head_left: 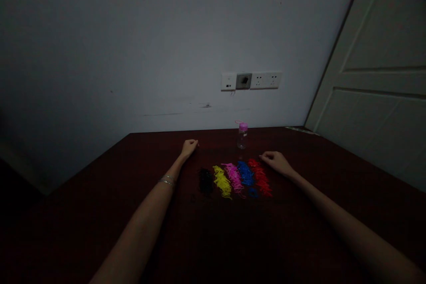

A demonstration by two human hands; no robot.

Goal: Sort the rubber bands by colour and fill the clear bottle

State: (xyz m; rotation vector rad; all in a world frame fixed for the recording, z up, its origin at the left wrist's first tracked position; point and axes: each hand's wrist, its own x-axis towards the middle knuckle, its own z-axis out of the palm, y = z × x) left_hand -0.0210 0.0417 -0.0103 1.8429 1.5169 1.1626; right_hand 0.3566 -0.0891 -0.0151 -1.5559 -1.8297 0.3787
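Five piles of thin, rubber-band-like strands lie side by side on the dark red-brown table [159,239]: a black pile [205,181], a yellow pile [222,182], a pink pile [234,178], a blue pile [245,173] and a red pile [260,177]. My left hand [190,147] rests on the table beyond and left of the black pile, fingers curled in, nothing visible in it. Just right of the red pile's far end lies my right hand [275,161], its fingers bent and closed with no object showing. Behind the piles stands a clear bottle [242,140] with a pink lid.
A small blue ring-shaped clump [253,192] sits at the near end of the blue pile. The table's far edge meets a pale wall [173,53] with white sockets [265,80]. A panelled door [372,84] is on the right. The scene is dim.
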